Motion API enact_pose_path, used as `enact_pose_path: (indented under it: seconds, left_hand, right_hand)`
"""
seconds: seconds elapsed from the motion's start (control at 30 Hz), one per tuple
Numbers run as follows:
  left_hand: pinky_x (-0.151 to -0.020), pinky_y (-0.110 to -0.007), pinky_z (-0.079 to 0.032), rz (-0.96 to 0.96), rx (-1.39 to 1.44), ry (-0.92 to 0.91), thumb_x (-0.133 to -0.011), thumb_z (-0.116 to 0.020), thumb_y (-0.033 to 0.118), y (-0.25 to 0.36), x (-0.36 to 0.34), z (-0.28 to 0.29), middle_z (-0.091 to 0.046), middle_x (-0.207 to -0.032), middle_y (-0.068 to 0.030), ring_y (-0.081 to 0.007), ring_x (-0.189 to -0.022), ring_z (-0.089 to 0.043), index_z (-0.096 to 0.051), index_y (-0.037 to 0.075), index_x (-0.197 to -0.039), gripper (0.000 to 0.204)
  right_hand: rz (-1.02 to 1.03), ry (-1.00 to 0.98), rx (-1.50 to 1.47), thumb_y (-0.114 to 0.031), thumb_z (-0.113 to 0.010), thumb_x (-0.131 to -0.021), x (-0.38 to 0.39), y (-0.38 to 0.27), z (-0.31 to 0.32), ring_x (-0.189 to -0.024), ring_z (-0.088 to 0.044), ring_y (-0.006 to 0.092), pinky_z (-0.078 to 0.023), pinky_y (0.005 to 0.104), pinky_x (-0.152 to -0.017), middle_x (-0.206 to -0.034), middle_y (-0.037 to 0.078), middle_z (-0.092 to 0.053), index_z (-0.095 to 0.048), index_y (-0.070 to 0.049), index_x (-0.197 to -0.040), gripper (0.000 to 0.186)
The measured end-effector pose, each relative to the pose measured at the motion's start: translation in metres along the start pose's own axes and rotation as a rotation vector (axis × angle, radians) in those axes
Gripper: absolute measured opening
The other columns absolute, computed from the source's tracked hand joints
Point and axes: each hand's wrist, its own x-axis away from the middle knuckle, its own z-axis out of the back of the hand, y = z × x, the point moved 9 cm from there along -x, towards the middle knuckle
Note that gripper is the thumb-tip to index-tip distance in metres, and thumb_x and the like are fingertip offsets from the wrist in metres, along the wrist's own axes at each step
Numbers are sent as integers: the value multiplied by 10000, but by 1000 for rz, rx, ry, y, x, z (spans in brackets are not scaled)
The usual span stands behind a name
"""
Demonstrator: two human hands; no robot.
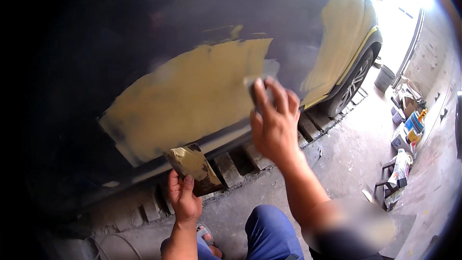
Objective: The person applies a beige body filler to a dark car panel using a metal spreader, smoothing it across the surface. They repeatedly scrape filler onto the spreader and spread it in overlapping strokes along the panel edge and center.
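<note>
Below the car's side, my left hand [185, 204] grips the lower edge of a flat, dark mixing board [196, 169], thumb on top. Glossy yellow body filler [185, 155] lies on the board's far part, with smears toward its near end. My right hand [276, 127] is closed round a small flat filler spreader [254, 86], partly hidden by the fingers and blurred. The spreader is at the right end of a wide yellow filler patch [187, 96] on the dark car panel [183, 14]; whether it touches the surface, I cannot tell.
A second yellow patch [339, 29] covers the panel by the wheel [353, 84]. A slatted floor grating [231, 169] runs below the car. Along the right wall are a dark bucket [384, 78], cans [414, 124] and a small stool [391, 183].
</note>
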Motion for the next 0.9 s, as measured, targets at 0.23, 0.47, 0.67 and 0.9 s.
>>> enact_pose_path:
  seconds: [0.23, 0.47, 0.67, 0.9]
  left_hand:
    - [-1077, -389, -383, -39, -69, 27, -941, -574, 54, 4, -1, 3, -573, -1303, -80, -214, -1204, -542, -502, 54, -1320, 386]
    - [-1072, -391, -395, -18, -19, -12, -949, -574, 69, 2, -5, 4, -572, -1302, -82, -211, -1206, -543, -480, 51, -1336, 398]
    - [-1067, -396, -401, -26, -68, -9, -954, -583, 86, -2, -5, 6, -572, -1299, -81, -209, -1206, -544, -486, 55, -1324, 384]
    - [-1065, -399, -405, -25, -74, -13, -955, -592, 98, -5, -3, 9, -576, -1300, -74, -206, -1208, -544, -492, 64, -1323, 383]
  right_hand:
    - [-32, 115, 2, -131, -606, -803, -65, -39, 12, -1164, -401, 403, -414, 558, -884, -1387, 112, -416, -454, -129, -1408, 623]
    - [24, -46, -29, -116, -679, -745, -9, -56, -35, -1217, -355, 396, -379, 526, -940, -1426, 89, -385, -446, -164, -1428, 723]
    - [-85, 49, 29, -147, -616, -792, -30, 5, 12, -1198, -393, 402, -406, 537, -924, -1415, 104, -411, -458, -135, -1402, 631]
    - [-89, 112, -40, -146, -632, -783, -62, 4, 4, -1208, -400, 412, -408, 549, -919, -1387, 117, -425, -437, -124, -1416, 663]
